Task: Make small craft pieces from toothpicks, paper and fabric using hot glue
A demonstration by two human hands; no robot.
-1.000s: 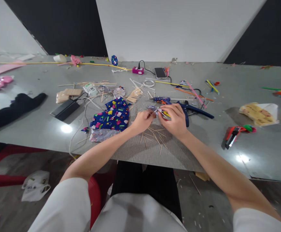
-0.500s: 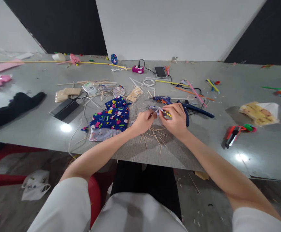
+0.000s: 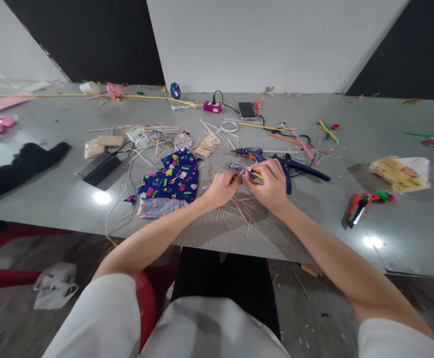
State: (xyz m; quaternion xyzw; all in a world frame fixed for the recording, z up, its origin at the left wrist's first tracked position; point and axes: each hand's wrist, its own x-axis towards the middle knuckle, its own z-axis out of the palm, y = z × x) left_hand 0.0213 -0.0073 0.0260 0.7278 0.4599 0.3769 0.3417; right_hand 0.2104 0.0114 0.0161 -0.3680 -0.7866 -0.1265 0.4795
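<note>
Over the middle of the table, my left hand and my right hand meet, both closed in a pinch on a small pale piece of fabric. Fingers hide most of the piece. Something thin and yellow shows at my right fingers; I cannot make out whether it is gripped. Below the hands, several thin wooden sticks lie scattered. A blue glue gun lies just beyond, with dark blue-handled scissors to the right. Left of my left hand is folded navy patterned fabric.
A black power adapter, a white cable and bundled flat wooden sticks lie left and behind. Further back are a phone and a purple box. At right sit a red-and-black cutter and a paper packet.
Both hands stay pinched on the pale fabric piece with only a slight shift of the fingers. The whole view has moved very slightly.
</note>
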